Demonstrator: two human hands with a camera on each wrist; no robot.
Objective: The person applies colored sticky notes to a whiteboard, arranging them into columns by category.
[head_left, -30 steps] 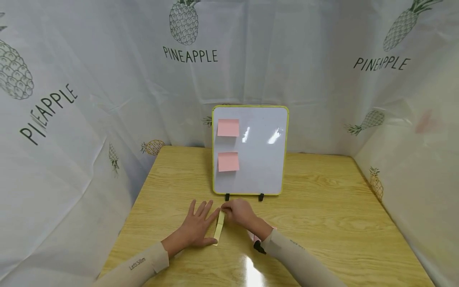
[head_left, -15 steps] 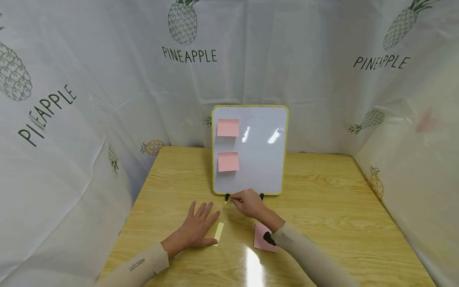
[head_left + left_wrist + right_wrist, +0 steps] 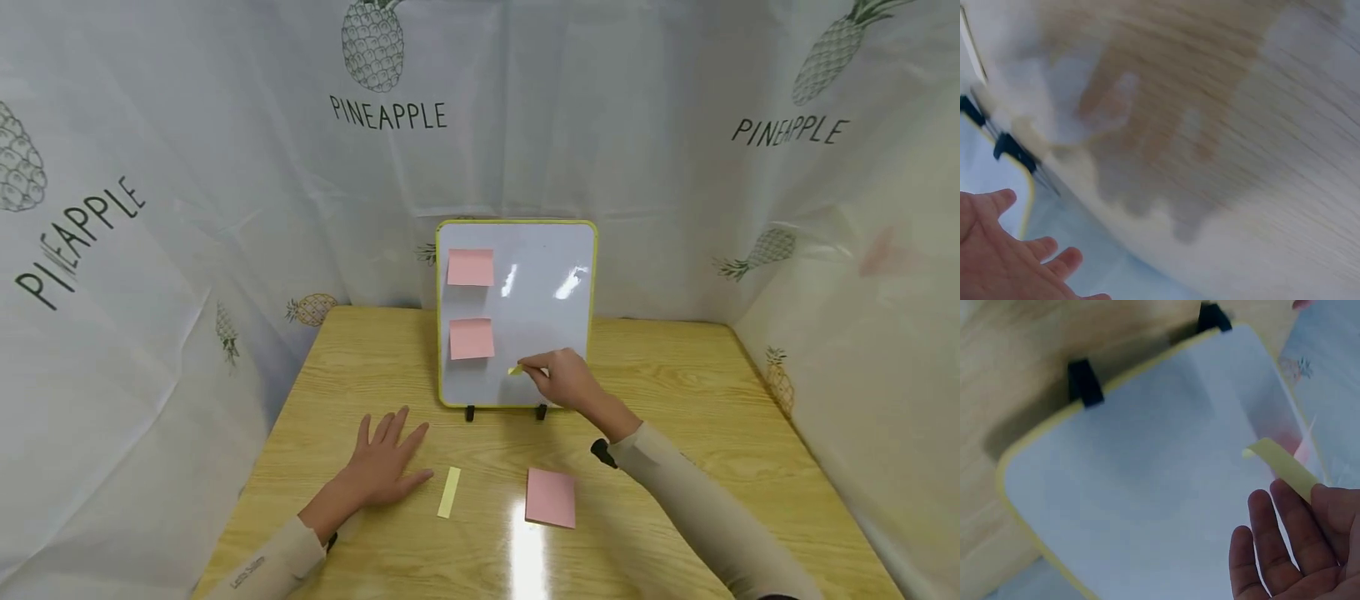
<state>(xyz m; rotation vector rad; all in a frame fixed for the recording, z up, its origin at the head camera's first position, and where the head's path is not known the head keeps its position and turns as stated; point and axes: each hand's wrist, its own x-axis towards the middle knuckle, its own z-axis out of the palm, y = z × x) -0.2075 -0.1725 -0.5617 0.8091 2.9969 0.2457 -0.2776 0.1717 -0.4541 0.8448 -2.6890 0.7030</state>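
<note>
Between thumb and forefinger my right hand [image 3: 562,379] pinches a yellow sticky strip [image 3: 1282,464], whose free end curls in the right wrist view. The hand is in front of the lower part of a yellow-framed whiteboard [image 3: 540,308]. Two pink sticky notes, an upper note [image 3: 470,267] and a lower note [image 3: 472,338], are on the board's left side. My left hand [image 3: 378,458] is spread with nothing in it, left of a pad of yellow sticky strips [image 3: 448,492]; in the left wrist view its palm shows. A pink sticky note pad [image 3: 551,497] lies to the right of the yellow strips.
Two black feet, a left foot [image 3: 470,413] and a right foot [image 3: 542,412], hold the whiteboard up on the wooden table [image 3: 660,492]. A white curtain [image 3: 637,150] printed with pineapples surrounds the table.
My right hand has pulled a yellow strip off the pad and carried it up and right to the whiteboard. My left hand has let the pad go and drawn back left.
</note>
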